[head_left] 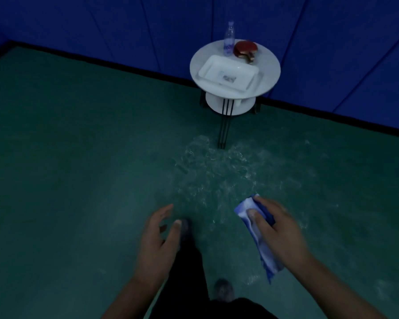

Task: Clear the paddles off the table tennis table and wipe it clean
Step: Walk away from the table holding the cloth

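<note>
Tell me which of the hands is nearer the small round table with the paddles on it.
Right, by a little. The right hand, gripping the blue cloth, is below the round table, almost in line with it. The left hand is open, farther off to the left. Neither touches it.

tray [227, 73] on side table [268, 72], bottle [229, 40] and paddle [245, 49] behind it
</note>
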{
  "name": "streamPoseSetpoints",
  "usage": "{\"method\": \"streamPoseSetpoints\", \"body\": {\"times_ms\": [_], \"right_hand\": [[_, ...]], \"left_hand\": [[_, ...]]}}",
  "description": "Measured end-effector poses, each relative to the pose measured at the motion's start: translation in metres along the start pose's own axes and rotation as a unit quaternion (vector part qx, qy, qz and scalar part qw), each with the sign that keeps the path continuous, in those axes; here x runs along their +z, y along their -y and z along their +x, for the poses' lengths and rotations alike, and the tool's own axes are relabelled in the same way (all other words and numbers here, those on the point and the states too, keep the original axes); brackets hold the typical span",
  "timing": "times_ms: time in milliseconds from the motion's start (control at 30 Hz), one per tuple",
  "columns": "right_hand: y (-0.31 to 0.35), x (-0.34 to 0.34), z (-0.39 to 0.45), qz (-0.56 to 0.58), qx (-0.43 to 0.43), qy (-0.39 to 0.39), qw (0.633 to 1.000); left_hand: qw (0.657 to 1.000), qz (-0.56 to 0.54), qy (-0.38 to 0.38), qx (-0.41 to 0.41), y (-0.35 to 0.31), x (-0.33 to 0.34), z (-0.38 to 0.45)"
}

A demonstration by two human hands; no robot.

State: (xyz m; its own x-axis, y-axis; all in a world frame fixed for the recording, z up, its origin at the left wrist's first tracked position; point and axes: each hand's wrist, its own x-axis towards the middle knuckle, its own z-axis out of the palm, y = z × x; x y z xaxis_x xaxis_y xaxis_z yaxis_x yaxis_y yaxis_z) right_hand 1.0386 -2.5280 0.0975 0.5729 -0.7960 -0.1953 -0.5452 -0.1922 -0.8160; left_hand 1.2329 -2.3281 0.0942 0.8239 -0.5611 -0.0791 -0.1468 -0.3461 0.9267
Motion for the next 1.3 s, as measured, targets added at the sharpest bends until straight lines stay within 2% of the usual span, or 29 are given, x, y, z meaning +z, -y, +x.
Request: {"method": "streamPoseSetpoints", "body": {"times_ms": [100, 233, 433, 600, 800, 1067, 1300], "right_hand": [[0.016, 0.012, 0.089, -0.001, 0.009, -0.013, 1.0], [0.046, 0.025, 0.198, 0.022, 0.048, -0.039, 0.998], [0.096, 0.008, 0.341, 0.01, 0.063, -0.075, 0.995], [0.094, -0.019, 0.456, 0.024, 0.088, -0.136, 0.986], [0.05, -0.028, 0.602, 0.017, 0.111, -0.128, 0.985], [0.008, 0.014, 0.79, 0.003, 0.149, -0.035, 0.988], [-0.003, 0.07, 0.905, 0.044, 0.244, -0.091, 0.964]], "left_hand": [[0.999, -0.008, -0.003, -0.035, 0.009, 0.018, 0.083], [0.999, 0.007, 0.039, -0.019, 0.007, 0.038, 0.206], [0.995, 0.02, 0.097, 0.024, -0.049, 0.073, 0.39], [0.989, 0.011, 0.134, 0.055, -0.082, 0.137, 0.51], [0.986, 0.048, 0.147, 0.057, -0.088, 0.229, 0.619], [0.984, 0.087, 0.153, 0.025, -0.099, 0.307, 0.739], [0.98, 0.088, 0.18, -0.011, -0.071, 0.341, 0.827]]}}
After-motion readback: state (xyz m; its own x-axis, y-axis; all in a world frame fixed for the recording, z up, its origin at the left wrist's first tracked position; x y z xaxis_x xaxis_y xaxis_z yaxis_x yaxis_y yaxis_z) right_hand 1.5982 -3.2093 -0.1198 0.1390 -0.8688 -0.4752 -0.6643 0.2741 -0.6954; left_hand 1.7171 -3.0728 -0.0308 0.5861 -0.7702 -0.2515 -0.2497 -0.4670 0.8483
